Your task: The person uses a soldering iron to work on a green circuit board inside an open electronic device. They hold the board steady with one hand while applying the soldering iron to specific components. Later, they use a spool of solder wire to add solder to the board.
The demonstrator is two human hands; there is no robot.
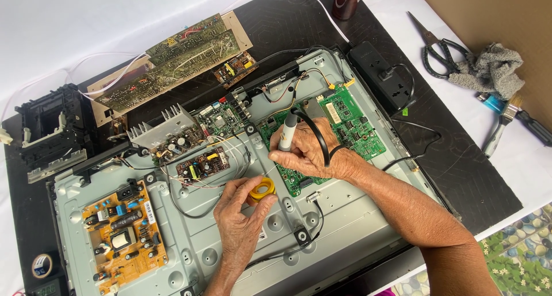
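Gripping: right hand (307, 152) closed around a grey pen-shaped iron (287, 132), tip down over the green board (351, 126); a black cord (316, 132) loops over the knuckles.
Pinching: left hand (238, 207) with fingers closed on a yellow solder reel (263, 188), held just beside the lower left edge of the green board.
Chassis: grey metal panel (345, 227) lying flat on a black mat (477, 181), both hands above its middle.
Orange board: power supply (123, 235) at the panel's left end, well apart from both hands.
Small board: brown, with wires (202, 163), just left of the reel and above the left hand.
Heatsink: silver finned block (167, 129) farther left of the iron.
Loose boards: two long greenish ones (172, 60) off the panel, top left.
Power strip: black (379, 71), top right of the panel.
Far right: scissors (431, 48), grey rag (489, 69) and a brush (503, 120) on the white cloth.
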